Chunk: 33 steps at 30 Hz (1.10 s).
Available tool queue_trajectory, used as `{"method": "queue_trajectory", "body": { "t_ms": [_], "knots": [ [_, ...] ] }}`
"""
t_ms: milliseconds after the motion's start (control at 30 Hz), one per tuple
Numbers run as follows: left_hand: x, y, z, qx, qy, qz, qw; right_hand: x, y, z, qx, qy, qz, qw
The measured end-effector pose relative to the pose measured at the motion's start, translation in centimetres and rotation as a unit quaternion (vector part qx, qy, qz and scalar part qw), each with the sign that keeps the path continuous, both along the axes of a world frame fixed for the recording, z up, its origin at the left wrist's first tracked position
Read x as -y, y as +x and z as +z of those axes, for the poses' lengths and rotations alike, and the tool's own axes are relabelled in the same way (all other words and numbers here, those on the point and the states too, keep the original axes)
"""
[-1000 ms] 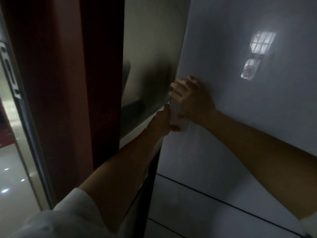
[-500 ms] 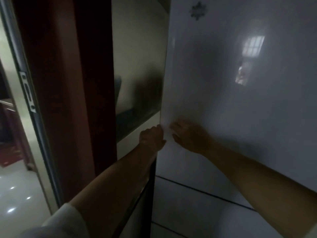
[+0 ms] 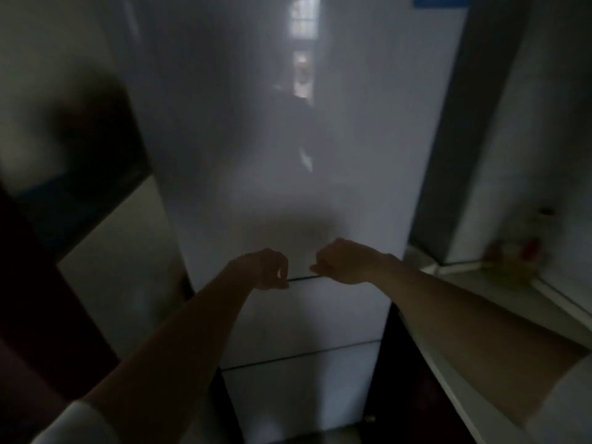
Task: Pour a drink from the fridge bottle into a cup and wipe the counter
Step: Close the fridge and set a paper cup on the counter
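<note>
1. The white fridge point(image 3: 288, 155) stood shut straight ahead, its doors closed.
2. The left hand point(image 3: 266, 269) and right hand point(image 3: 342, 262) were curled loosely at the seam under the upper door, gripping nothing visible.
3. The surface point(image 3: 480, 283) lay to the right.

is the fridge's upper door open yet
No, the upper door sits flush and shut, with the left hand and right hand curled at the seam along its bottom edge.

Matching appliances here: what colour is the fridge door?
White, glossy, dimly lit fridge door; head view, the only one.
</note>
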<state>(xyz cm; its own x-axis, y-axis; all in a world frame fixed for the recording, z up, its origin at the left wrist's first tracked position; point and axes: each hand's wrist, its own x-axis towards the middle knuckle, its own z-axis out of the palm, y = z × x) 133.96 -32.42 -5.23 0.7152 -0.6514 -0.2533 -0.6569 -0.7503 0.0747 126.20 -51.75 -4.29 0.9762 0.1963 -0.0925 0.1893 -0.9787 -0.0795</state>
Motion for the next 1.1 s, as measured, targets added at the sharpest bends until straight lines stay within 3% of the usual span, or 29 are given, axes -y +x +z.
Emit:
{"method": "queue_trajectory", "body": {
  "t_ms": [233, 333, 600, 933, 1100],
  "knots": [
    [10.5, -8.3, -2.5, -0.009, 0.037, -0.228, 0.973, 4.8, -15.1, -3.0, -0.026, 0.010, -0.243, 0.970],
    [13.7, -14.3, -4.5, -0.041, 0.056, -0.321, 0.945, 5.1, -23.1, -5.1, -0.049, 0.041, -0.338, 0.939],
    [21.4, -33.7, -6.0, -0.063, 0.062, -0.504, 0.859, 4.4, -46.0, -7.1, -0.089, 0.017, -0.518, 0.850],
    [24.3, -60.6, -9.0, 0.019, 0.121, -0.645, 0.754, 0.7, -73.2, -10.9, -0.070, 0.029, -0.700, 0.710],
    [23.8, -76.2, -10.7, 0.014, 0.124, -0.711, 0.692, -4.0, -88.4, -12.2, -0.065, 0.012, -0.778, 0.624]
  ]
}}
